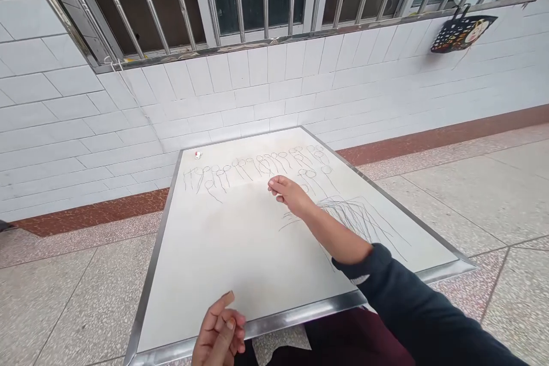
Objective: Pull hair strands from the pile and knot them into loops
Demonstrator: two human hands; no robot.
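Over the middle of a white table (pixel 206 257) reaches my right hand (pixel 289 193), its fingers pinched together; what they hold, if anything, is too small to make out. Thin dark looped wires (pixel 240 167) lie in a row across the far part of the tabletop, close beyond that hand. Under and beside my right forearm a bundle of long, straighter dark wires (pixel 358 214) is spread out. My left hand (pixel 219 331) is at the near edge, fingers curled and thumb near the fingertips, with nothing clearly visible in it.
A small red and white object (pixel 198 155) sits at the table's far left corner. Metal trim (pixel 300 315) edges the table. Behind it stands a white tiled wall (pixel 240 91) with barred windows, and a dotted bag (pixel 461 33) hangs at the right.
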